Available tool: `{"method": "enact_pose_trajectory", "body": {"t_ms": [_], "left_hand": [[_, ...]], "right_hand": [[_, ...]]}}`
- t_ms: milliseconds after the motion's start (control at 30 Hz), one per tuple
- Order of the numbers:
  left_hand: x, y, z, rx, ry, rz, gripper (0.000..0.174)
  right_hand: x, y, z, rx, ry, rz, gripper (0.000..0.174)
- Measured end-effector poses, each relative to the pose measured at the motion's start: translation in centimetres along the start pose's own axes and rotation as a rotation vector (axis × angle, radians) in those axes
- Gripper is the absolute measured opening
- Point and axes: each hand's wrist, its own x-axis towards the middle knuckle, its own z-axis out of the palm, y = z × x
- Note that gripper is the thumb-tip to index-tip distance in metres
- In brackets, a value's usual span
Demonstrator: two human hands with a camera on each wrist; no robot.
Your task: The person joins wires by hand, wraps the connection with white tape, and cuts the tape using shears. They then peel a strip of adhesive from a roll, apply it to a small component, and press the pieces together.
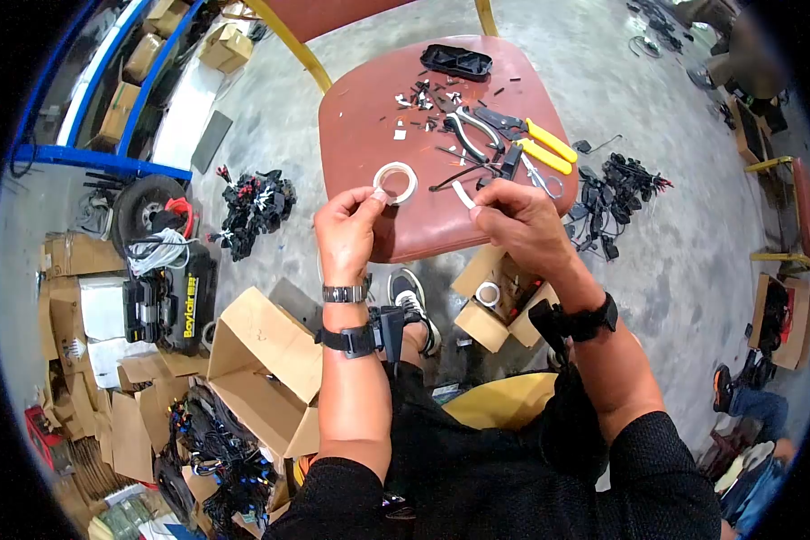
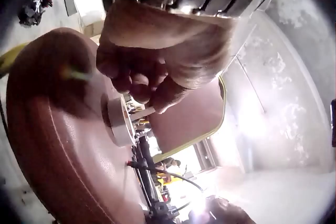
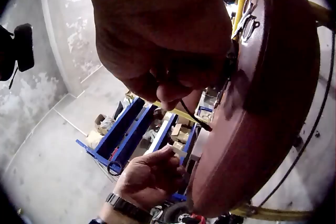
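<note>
A roll of white tape (image 1: 396,184) sits near the front left edge of the red chair seat (image 1: 355,117). My left hand (image 1: 345,236) is at its near edge, thumb and forefinger pinching the free end of the tape, a short strip (image 2: 142,113) in the left wrist view. To the right, my right hand (image 1: 524,225) pinches a short white strip (image 1: 463,194) between thumb and forefinger. A thin black cable (image 1: 447,183) runs just beyond those fingertips; its end (image 3: 202,124) shows below the right hand in the right wrist view.
Yellow-handled pliers (image 1: 549,147), black-and-grey cutters (image 1: 471,135), scissors (image 1: 540,175), a black tray (image 1: 456,62) and small scraps lie on the seat. Bundles of black connectors (image 1: 254,207) lie on the floor. An opened cardboard box (image 1: 265,360) stands by the left forearm.
</note>
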Motion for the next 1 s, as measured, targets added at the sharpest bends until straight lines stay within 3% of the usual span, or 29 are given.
{"method": "enact_pose_trajectory", "body": {"t_ms": [233, 533, 833, 1000], "left_hand": [[0.4, 0.1, 0.2, 0.090, -0.042, -0.053, 0.014], [0.6, -0.2, 0.2, 0.039, 0.008, 0.096, 0.009], [1.0, -0.2, 0.7, -0.029, 0.081, 0.032, 0.014], [0.7, -0.5, 1.4, 0.111, 0.050, 0.125, 0.013]], "right_hand": [[0.0, -0.2, -0.6, -0.062, -0.032, -0.045, 0.004], [-0.4, -0.8, -0.8, -0.074, -0.009, -0.060, 0.003], [-0.4, -0.5, -0.4, -0.072, -0.020, -0.025, 0.004], [-0.6, -0.9, -0.1, -0.050, -0.008, -0.018, 0.008]]}}
